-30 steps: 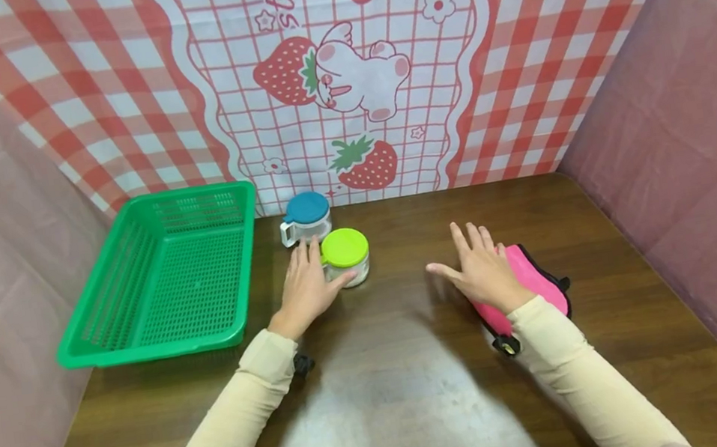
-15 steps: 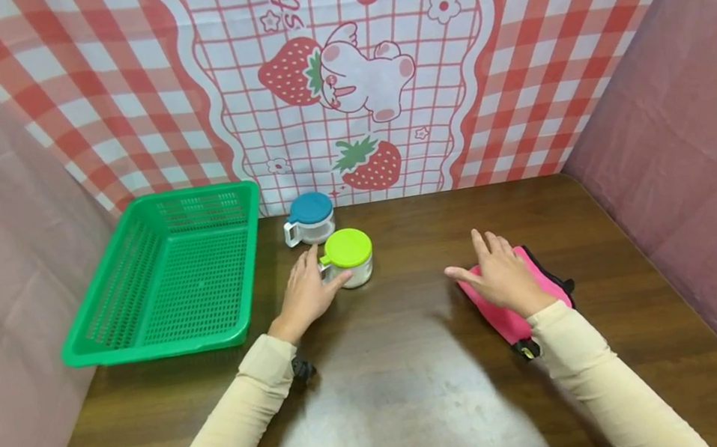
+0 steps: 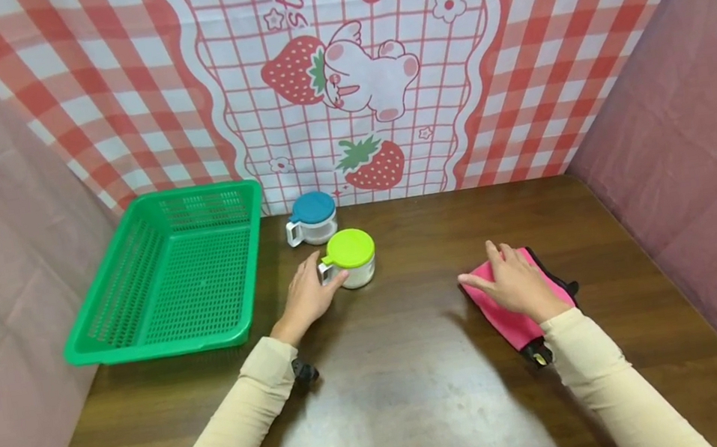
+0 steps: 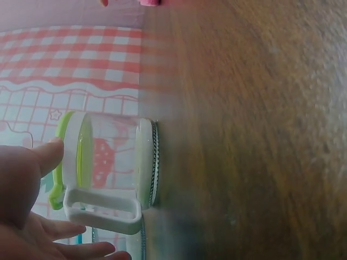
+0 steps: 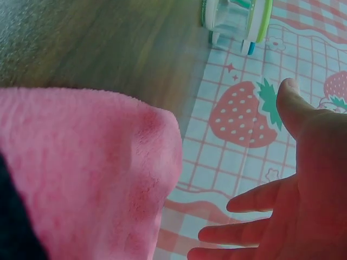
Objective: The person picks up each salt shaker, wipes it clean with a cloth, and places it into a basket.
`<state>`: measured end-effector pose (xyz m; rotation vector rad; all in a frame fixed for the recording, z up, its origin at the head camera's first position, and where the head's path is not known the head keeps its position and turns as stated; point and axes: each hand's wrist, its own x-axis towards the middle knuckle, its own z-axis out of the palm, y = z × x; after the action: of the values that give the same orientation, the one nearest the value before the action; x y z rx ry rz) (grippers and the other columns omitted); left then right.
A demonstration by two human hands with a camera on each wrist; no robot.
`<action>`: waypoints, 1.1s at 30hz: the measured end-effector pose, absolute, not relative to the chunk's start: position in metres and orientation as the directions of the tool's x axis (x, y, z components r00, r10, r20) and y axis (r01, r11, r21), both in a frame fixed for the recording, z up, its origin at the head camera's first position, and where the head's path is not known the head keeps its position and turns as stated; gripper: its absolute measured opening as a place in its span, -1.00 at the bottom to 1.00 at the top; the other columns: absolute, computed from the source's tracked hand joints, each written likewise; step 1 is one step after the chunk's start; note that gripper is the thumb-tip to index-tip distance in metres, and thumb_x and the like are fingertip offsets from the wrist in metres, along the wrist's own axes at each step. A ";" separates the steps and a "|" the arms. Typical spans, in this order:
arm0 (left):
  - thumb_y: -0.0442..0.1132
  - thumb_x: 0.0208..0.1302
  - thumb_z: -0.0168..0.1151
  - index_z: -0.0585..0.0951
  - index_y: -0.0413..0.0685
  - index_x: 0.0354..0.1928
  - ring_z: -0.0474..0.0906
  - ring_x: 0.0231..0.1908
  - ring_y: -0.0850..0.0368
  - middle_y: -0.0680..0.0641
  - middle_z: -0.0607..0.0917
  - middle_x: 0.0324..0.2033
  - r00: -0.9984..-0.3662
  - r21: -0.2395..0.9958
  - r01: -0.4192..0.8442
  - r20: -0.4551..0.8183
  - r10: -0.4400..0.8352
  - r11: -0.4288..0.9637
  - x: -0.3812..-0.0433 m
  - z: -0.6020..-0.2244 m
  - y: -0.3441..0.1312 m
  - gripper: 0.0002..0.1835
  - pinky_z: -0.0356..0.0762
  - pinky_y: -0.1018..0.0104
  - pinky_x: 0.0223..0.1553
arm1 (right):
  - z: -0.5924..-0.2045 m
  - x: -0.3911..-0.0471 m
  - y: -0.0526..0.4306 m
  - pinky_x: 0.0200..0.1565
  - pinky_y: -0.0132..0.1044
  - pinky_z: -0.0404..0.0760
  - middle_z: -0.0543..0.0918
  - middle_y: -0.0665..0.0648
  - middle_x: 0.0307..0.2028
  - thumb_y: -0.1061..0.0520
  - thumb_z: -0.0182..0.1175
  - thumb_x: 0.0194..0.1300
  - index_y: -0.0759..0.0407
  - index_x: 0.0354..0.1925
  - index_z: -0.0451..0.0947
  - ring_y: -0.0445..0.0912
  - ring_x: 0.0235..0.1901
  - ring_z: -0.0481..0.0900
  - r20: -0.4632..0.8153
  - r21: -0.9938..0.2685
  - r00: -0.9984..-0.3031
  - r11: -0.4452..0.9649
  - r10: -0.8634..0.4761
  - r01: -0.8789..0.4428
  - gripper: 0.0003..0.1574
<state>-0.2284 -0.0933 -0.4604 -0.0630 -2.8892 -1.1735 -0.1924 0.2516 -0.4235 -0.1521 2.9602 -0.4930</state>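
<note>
A clear jar with a lime-green lid (image 3: 351,248) and a white side handle (image 4: 103,211) stands upright on the table. My left hand (image 3: 308,294) is at its handle side, thumb by the lid's edge and fingers spread beyond the handle, not curled round it. Just behind stands a similar jar with a blue lid (image 3: 313,207). On the right lies a fluffy pink cloth (image 3: 505,316) with a black edge. Over it hovers my right hand (image 3: 517,282), fingers extended and holding nothing; the right wrist view shows a gap between its fingers and the cloth (image 5: 92,162).
A green plastic basket (image 3: 247,268) with perforated walls stands at the left of the brown wooden table (image 3: 395,400). Behind the table hangs a strawberry-print checked curtain (image 3: 517,82). Pink drapes (image 3: 675,99) close off both sides.
My right hand has moved right and back towards me, over the cloth. My left hand has drawn slightly back from the blue-lidded jar, its fingers now near the green-lidded jar's handle.
</note>
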 end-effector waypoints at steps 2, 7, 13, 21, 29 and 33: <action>0.11 0.29 0.23 0.26 -0.26 0.39 0.35 0.30 -0.28 -0.36 0.42 0.28 -1.000 0.702 0.030 0.023 0.020 0.711 -0.229 -0.462 -0.094 -0.20 0.28 -0.16 0.31 | -0.424 -0.192 0.253 0.31 0.37 0.13 0.05 0.63 0.37 -0.50 -0.02 0.29 0.52 0.44 -0.13 0.50 0.35 0.06 -0.122 -0.328 -0.985 0.942 -0.120 -0.075 0.32; 0.09 0.31 0.21 0.31 -0.25 0.36 0.40 0.26 -0.27 -0.35 0.48 0.24 -1.000 0.723 0.010 0.009 0.005 0.690 -0.231 -0.465 -0.094 -0.26 0.34 -0.13 0.27 | -0.426 -0.191 0.258 0.33 0.31 0.16 0.08 0.65 0.35 -0.48 0.01 0.29 0.59 0.41 -0.08 0.48 0.36 0.08 -0.121 -0.322 -0.984 0.943 -0.128 -0.083 0.31; 0.04 0.32 0.22 0.36 -0.26 0.32 0.43 0.23 -0.26 -0.34 0.51 0.22 -1.000 0.750 -0.003 0.007 -0.013 0.662 -0.230 -0.464 -0.095 -0.32 0.37 -0.10 0.25 | -0.429 -0.191 0.264 0.31 0.37 0.13 0.05 0.66 0.37 -0.44 0.03 0.31 0.60 0.40 -0.07 0.49 0.37 0.03 -0.142 -0.320 -0.981 0.944 -0.133 -0.081 0.28; 0.00 0.31 0.24 0.41 -0.28 0.27 0.47 0.20 -0.24 -0.32 0.55 0.18 -1.000 0.769 -0.006 0.003 -0.012 0.640 -0.229 -0.465 -0.096 -0.37 0.40 -0.06 0.24 | -0.434 -0.191 0.273 0.12 0.44 0.33 0.19 0.64 0.29 -0.35 0.14 0.29 0.54 0.37 0.05 0.55 0.24 0.22 -0.124 -0.285 -0.985 0.955 -0.122 -0.082 0.16; -0.02 0.30 0.24 0.45 -0.30 0.23 0.48 0.19 -0.24 -0.33 0.58 0.15 -1.000 0.780 -0.014 -0.009 -0.011 0.626 -0.229 -0.467 -0.096 -0.40 0.40 -0.04 0.25 | -0.437 -0.191 0.277 0.01 0.41 0.42 0.25 0.65 0.19 -0.30 0.27 0.20 0.54 0.31 0.13 0.59 0.12 0.30 -0.143 -0.268 -0.987 0.963 -0.080 -0.039 0.14; -0.03 0.31 0.24 0.46 -0.31 0.21 0.49 0.18 -0.24 -0.34 0.59 0.13 -1.000 0.783 -0.020 -0.019 -0.009 0.622 -0.229 -0.467 -0.096 -0.42 0.41 -0.04 0.24 | -0.439 -0.191 0.278 0.01 0.40 0.42 0.22 0.69 0.21 -0.33 0.29 0.15 0.55 0.32 0.10 0.59 0.13 0.28 -0.171 -0.271 -0.984 0.962 -0.055 -0.007 0.22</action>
<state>-0.2290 -0.0962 -0.4668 0.0250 -2.8408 -1.3714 -0.1906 0.2776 -0.4387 -0.0472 2.9354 -0.4048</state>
